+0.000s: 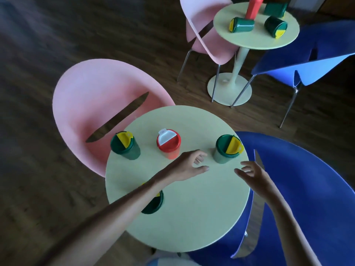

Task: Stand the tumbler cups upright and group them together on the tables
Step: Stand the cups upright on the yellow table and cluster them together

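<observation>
Green tumbler (226, 148) upright between both hands, fingers (201, 155) spread, touching nothing

Round table (192, 217) with upright tumblers (125, 145)

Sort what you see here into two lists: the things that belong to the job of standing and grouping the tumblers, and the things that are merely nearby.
Belongs to the job:
near table
its three green tumblers
red tumbler
far table
tipped green tumblers
far red tumbler

Merely nearby:
pink chairs
blue chairs
wooden floor
</observation>
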